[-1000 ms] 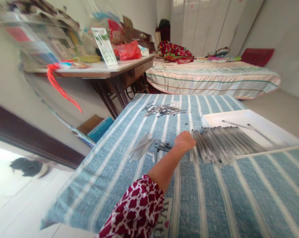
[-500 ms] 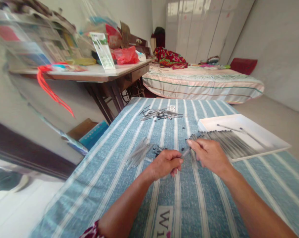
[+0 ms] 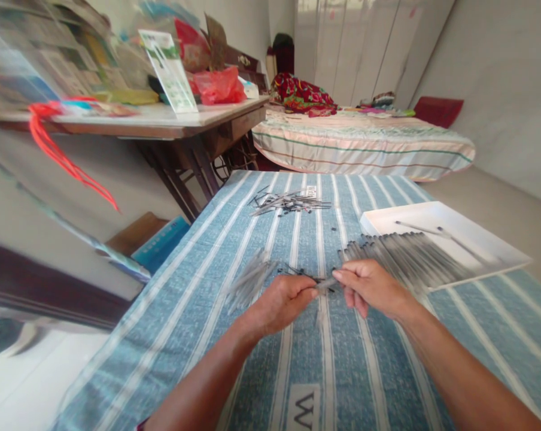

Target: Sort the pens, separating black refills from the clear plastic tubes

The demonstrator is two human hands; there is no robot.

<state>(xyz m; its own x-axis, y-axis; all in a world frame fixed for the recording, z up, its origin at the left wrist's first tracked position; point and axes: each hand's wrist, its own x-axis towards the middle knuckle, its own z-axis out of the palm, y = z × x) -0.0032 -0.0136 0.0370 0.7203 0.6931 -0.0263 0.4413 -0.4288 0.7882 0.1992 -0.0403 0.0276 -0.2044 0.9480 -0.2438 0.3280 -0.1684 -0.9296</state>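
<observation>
Between my two hands lies a translucent grey pen barrel point(image 3: 326, 284) with a dark end on the right. My left hand point(image 3: 283, 304) pinches its left end. The fingers of my right hand point(image 3: 370, 287) are closed at its dark right end. Loose clear barrels point(image 3: 251, 280) lie in a pile left of my left hand. Just beyond that hand are small black pen parts point(image 3: 292, 270), partly hidden. To the right, a row of dark-ended pens point(image 3: 405, 254) lies side by side, reaching into a white tray point(image 3: 490, 245).
Farther back on the striped cloth point(image 3: 297, 353) is a heap of thin black and grey refills point(image 3: 291, 202). A small black piece point(image 3: 333, 228) lies alone nearby. A cluttered desk point(image 3: 225, 117) stands at the left, with a bed point(image 3: 364, 140) behind.
My left hand has shifted left and turned, so the barrel now lies flatter between the hands. My right hand's lower fingers have spread downward. The view has shifted slightly.
</observation>
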